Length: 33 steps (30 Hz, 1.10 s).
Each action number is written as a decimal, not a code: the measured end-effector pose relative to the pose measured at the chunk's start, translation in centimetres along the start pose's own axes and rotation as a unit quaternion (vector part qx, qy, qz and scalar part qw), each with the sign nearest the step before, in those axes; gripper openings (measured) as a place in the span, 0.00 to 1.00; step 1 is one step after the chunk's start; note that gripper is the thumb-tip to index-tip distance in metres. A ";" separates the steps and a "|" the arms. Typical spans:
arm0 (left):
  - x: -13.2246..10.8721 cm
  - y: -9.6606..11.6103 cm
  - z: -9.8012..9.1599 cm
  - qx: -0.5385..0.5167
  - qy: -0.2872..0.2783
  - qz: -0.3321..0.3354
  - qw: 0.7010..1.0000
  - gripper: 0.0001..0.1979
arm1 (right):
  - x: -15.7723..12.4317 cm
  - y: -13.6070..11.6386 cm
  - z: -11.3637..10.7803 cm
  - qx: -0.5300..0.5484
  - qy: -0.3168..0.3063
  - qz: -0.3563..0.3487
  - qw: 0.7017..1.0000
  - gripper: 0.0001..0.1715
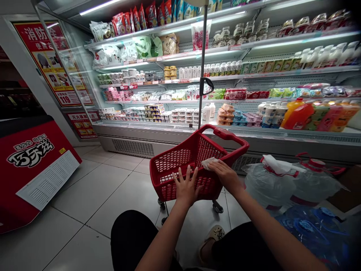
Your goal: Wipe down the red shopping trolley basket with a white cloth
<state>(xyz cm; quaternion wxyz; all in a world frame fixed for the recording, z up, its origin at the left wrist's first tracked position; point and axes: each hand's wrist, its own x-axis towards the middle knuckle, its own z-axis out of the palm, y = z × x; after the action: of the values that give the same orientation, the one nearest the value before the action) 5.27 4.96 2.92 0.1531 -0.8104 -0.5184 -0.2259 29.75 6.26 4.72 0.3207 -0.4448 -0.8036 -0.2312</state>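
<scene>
A small red shopping cart [180, 158] on wheels stands on the tiled floor in front of me. My left hand [186, 185] lies flat with spread fingers against the cart's near side wall. My right hand [224, 174] presses a white cloth [208, 163] onto the cart's right rim, fingers laid over it. The cart's red handle [229, 136] is at its far right end. My knees in dark trousers fill the lower part of the view.
A long refrigerated shelf unit [225, 75] with dairy, drinks and packets runs behind the cart. A red chest freezer [31, 165] stands at the left. Large water jugs [270, 184] and blue packages [313, 229] sit at the right. A metal pole [203, 64] rises behind the cart.
</scene>
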 end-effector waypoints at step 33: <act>1.2 0.4 1.0 -0.040 0.003 0.083 0.996 0.40 | 0.1 -0.9 0.7 0.006 0.011 0.010 1.000 0.31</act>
<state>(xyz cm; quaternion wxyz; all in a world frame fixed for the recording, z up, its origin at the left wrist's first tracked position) 6.24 6.17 2.69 0.1405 -0.8554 -0.4395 -0.2354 28.69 6.33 4.26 0.3344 -0.4479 -0.7972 -0.2281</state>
